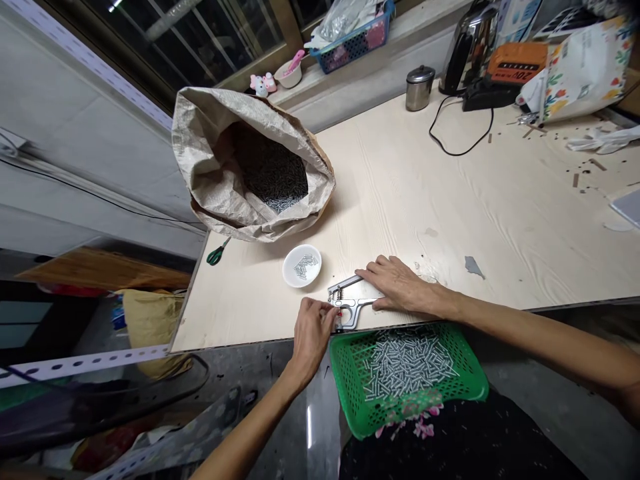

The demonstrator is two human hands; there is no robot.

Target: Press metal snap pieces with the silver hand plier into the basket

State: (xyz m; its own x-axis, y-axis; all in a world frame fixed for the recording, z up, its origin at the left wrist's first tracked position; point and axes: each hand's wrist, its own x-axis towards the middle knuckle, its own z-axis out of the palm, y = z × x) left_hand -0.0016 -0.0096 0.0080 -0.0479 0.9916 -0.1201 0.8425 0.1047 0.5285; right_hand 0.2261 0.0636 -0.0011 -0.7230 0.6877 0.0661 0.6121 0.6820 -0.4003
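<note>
My right hand (403, 287) grips a silver hand-squeeze tool (354, 307) at the table's front edge, fingers on its upper handle and thumb by the lower one. The handles stand apart, and a spring shows between the tool's arms. At the tool's left end my left hand (313, 330) is closed in a pinch beside a small red part; what its fingertips hold is too small to make out. Just behind, a white bowl (287, 270) contains small clear or silvery pieces. Below the edge, a green plastic basket (347, 400) holds many small metal spring-like pieces, close to my lap.
A large open woven sack (210, 167) of dark metal pieces stands behind the bowl. Green-handled scissors (215, 255) lie at the table's left edge. Farther back are a metal canister (419, 90), a kettle (463, 50), a charger with a cord (490, 93) and a floral bag (585, 73).
</note>
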